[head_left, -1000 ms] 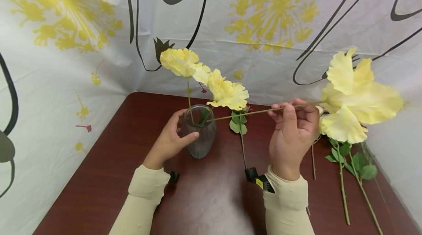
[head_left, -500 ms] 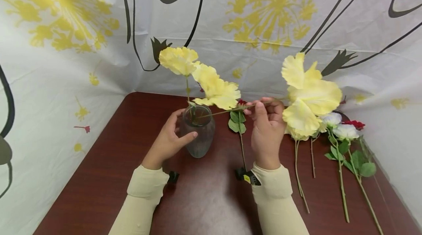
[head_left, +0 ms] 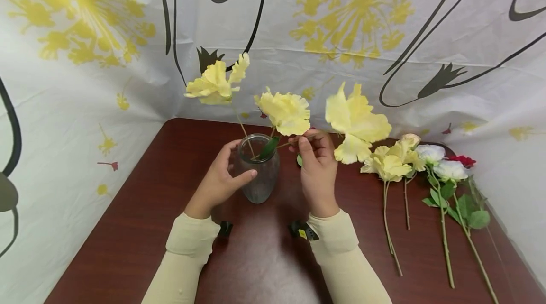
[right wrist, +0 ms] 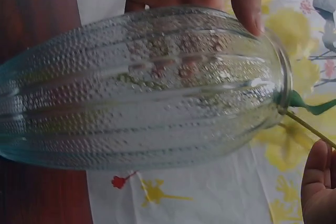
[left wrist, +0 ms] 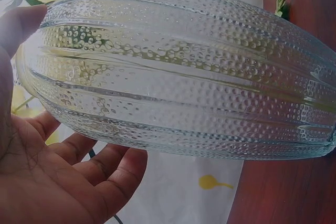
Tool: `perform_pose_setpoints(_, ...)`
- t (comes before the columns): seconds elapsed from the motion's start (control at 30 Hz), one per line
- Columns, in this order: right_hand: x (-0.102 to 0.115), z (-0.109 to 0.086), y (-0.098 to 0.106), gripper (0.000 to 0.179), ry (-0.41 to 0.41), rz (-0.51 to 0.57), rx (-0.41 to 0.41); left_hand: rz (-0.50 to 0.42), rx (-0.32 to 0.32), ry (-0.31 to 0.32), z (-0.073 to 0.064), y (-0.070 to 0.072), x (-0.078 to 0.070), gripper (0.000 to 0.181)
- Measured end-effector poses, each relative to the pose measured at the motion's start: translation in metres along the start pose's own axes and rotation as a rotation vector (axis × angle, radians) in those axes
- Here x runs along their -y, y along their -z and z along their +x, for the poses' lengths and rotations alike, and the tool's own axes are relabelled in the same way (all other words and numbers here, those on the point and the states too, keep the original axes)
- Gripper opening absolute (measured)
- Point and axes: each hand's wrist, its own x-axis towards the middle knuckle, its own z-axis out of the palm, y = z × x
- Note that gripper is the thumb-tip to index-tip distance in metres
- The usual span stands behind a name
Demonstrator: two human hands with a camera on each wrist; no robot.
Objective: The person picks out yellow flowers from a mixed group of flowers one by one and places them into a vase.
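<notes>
A clear ribbed glass vase stands upright on the table, its textured side filling much of both wrist views. My left hand holds it near the rim, thumb in front and fingers round the far side. Two yellow flowers rise from the vase: one flower leans left, the other flower leans right beside a green leaf. My right hand pinches the stem of a third yellow flower. That stem slants into the vase mouth; its lower end inside is hard to make out.
On the right of the dark red table lie more flowers: yellow flowers, white flowers and a red flower, with long stems toward the front. A patterned white cloth hangs behind the table.
My right hand has moved left toward the vase, taking the third yellow flower's stem farther into its mouth. The two flowers in the vase have spread apart. My left hand stays on the vase.
</notes>
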Motion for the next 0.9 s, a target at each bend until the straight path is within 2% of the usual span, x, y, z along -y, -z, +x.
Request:
perform_pose_setpoints(0.13,-0.008,0.000,-0.003,0.009,0.039,-0.030,0.033,0.003,-0.005,-0.004,0.000,-0.001,0.001,0.074)
perform_pose_setpoints(0.33,-0.015,-0.003,-0.006,0.011,-0.026,-0.123,0.040,0.001,-0.003,0.003,0.001,-0.002,0.001,0.075)
perform_pose_setpoints(0.53,-0.015,-0.001,-0.009,0.014,-0.049,-0.154,0.041,0.000,-0.011,-0.001,0.002,-0.002,0.002,0.075)
perform_pose_setpoints(0.77,-0.017,-0.003,-0.014,0.008,-0.122,-0.323,0.127,0.012,-0.016,0.002,0.000,-0.002,0.001,0.076)
perform_pose_setpoints(0.9,-0.020,-0.007,-0.007,0.015,-0.129,-0.402,0.103,0.004,-0.016,-0.009,0.000,-0.003,0.001,0.076)
